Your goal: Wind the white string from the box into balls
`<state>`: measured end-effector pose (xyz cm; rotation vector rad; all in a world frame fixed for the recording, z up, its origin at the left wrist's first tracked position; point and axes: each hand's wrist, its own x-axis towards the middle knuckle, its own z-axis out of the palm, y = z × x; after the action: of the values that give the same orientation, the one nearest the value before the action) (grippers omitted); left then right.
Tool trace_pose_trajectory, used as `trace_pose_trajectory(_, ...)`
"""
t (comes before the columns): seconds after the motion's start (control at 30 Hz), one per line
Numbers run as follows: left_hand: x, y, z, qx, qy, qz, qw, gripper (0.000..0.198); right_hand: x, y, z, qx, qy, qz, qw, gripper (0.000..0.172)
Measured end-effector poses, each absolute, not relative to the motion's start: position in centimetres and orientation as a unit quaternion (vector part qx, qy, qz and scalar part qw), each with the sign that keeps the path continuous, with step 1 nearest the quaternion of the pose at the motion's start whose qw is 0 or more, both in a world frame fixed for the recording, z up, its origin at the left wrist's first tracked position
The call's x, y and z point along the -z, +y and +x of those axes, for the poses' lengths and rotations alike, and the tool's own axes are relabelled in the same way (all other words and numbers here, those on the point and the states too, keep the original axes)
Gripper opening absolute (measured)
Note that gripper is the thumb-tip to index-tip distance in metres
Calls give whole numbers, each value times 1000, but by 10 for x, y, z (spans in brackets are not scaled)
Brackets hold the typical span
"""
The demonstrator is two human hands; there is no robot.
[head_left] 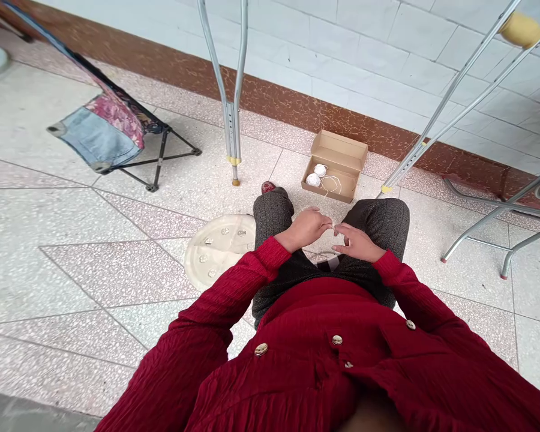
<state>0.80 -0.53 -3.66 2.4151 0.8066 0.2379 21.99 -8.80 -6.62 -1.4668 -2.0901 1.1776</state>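
Free gap between knees (273, 210), cardboard box (327, 193) beyond

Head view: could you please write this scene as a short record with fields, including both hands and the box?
Left hand: fingers bent, tips close to the right hand's
Right hand: thumb apart from the forefinger
Between hands: something small and whitish, too small to identify
Box: brown cardboard box, lid open, on the floor
Contents: two white balls with loose strand
Leftward: folding seat
Crutches: two, upper ends out of view
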Motion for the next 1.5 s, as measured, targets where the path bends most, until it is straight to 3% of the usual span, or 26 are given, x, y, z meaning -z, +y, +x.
trace_pose_trajectory(0.1,40,3,8,-120,298,892,318,31,54,-95,217,-519,-674,-477,221,52)
trace_pose_trajectory(0.23,54,3,9,-172,333,819,434,36,26,-98,218,-673,-538,-398,315,67)
trace_pose_trajectory(0.37,65,-15,13,-165,365,775,489,37,13,-83,223,-644,-518,-424,371,79)
trace_pose_trajectory(0.47,62,-29,13,-132,352,802,464,33,27,-72,223,-552,-575,-505,330,85)
trace_pose_trajectory(0.57,54,-31,7,-138,321,856,380,29,50,-76,221,-468,-647,-559,223,88)
trace_pose_trajectory(0.67,44,-21,-3,-157,310,888,302,26,61,-89,218,-488,-664,-545,154,84)
trace_pose_trajectory(0.77,39,-9,-8,-155,300,900,276,29,49,-99,218,-648,-598,-449,145,82)
trace_pose_trajectory(0.87,42,-3,-6,-170,285,889,315,32,22,-99,219,-772,-498,-350,181,85)
trace_pose_trajectory(1.0,57,-7,1,-192,325,849,370,38,-7,-87,219,-767,-465,-316,308,83)
trace_pose_trajectory(1.1,69,-16,5,-181,344,844,371,38,-9,-73,219,-706,-496,-371,343,90)
trace_pose_trajectory(1.2,71,-25,5,-169,318,868,341,34,8,-60,221,-588,-579,-475,306,94)
trace_pose_trajectory(1.33,56,-24,-1,-176,299,894,284,29,36,-62,222,-479,-658,-552,182,91)
trace_pose_trajectory(1.5,43,-6,-10,-190,310,897,252,28,30,-86,221,-680,-575,-436,132,70)
